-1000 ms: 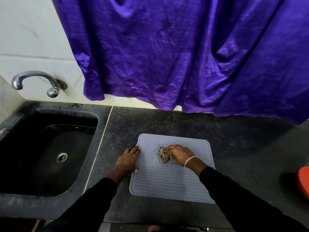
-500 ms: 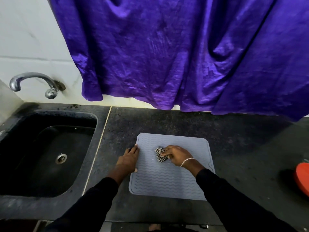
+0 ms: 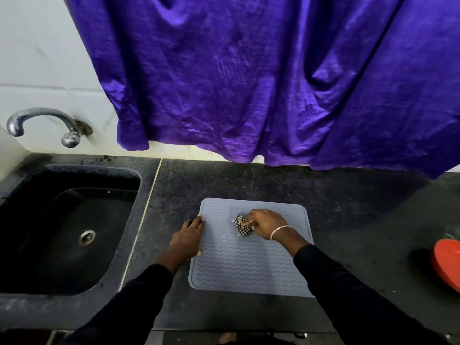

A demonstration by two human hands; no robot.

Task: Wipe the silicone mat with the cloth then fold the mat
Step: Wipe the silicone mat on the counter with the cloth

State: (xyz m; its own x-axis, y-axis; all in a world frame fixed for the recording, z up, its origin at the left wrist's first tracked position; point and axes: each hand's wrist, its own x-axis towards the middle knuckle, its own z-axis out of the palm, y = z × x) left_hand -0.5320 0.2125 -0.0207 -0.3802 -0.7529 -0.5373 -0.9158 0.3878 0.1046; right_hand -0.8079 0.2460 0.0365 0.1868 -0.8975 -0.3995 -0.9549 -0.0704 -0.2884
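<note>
Nearest, two black sleeves (image 3: 129, 302) are seen reaching over the front of the dark surface (image 3: 348, 207). The grey mat (image 3: 249, 270) is laid flat and unfolded on it, to the right of the sink (image 3: 139, 178). The left hand (image 3: 188, 239) is rested on the mat's left edge, its fingers (image 3: 195, 225) straight and together, most likely so that the mat is pinned against sliding. The right hand (image 3: 265, 224) is set on the mat's far half, its fingers curled and clamped on the bunched chequered cloth (image 3: 241, 226), which is pressed to the ribbed face. Wiping is judged to be in hand, folding not yet begun. A red dish (image 3: 448, 265) is cut off by the right border. Further off, a tap (image 3: 44, 118) is mounted over the sink, and a purple curtain (image 3: 249, 83) is hung behind.
</note>
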